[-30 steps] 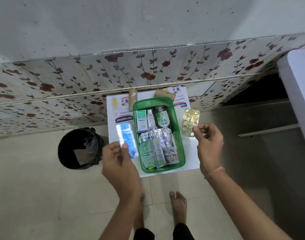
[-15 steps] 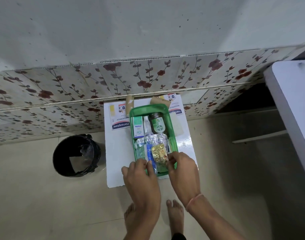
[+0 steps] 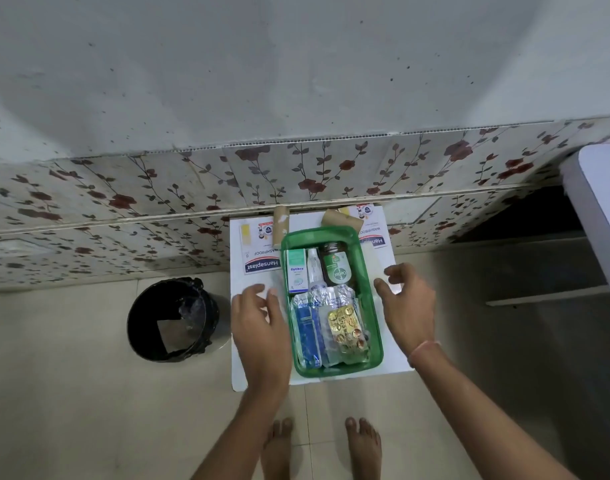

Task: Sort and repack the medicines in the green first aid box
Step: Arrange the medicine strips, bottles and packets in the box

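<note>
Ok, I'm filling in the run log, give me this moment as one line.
left hand: open, empty | right hand: open, empty | green plastic first aid box: between hands, packed | gold blister strip: on top

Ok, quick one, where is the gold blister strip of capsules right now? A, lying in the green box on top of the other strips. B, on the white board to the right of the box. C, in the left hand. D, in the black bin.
A: the gold blister strip lies inside the green box on the foil strips, and both hands are open and empty.
</note>
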